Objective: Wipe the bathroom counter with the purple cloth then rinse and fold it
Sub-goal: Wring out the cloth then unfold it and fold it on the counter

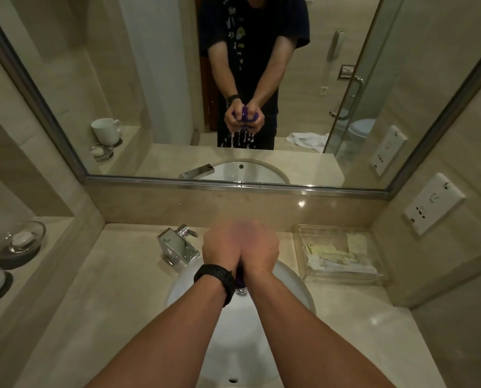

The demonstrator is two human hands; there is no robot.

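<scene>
My left hand and my right hand are pressed together over the white sink, both gripping the bunched purple cloth. Only a sliver of the cloth shows below my wrists. In the mirror the reflection shows both fists squeezing the purple wad, with water dripping from it. The beige counter surrounds the basin.
A chrome faucet stands just left of my hands. A clear tray of packets sits on the right of the counter. A glass soap dish rests on the left ledge. Wall outlets are on the right.
</scene>
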